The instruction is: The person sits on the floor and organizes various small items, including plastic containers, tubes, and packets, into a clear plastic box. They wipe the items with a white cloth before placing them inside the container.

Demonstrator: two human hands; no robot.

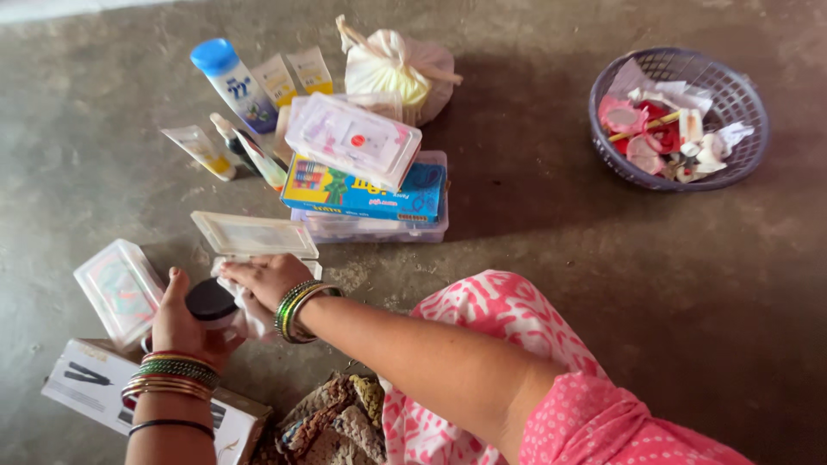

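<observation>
- Left hand [183, 331] wrapped round a black-lidded jar [212, 303] — held low over the floor [534, 250], steadied for wiping;
- Right hand [265, 277] pressed closed on a white cloth [250, 314] against the jar;
- Clear boxes [353, 138] stacked beside — within reach.

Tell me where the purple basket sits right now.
In the head view, the purple basket stands on the floor at the upper right, apart from the stacked boxes and far from both hands.
</observation>
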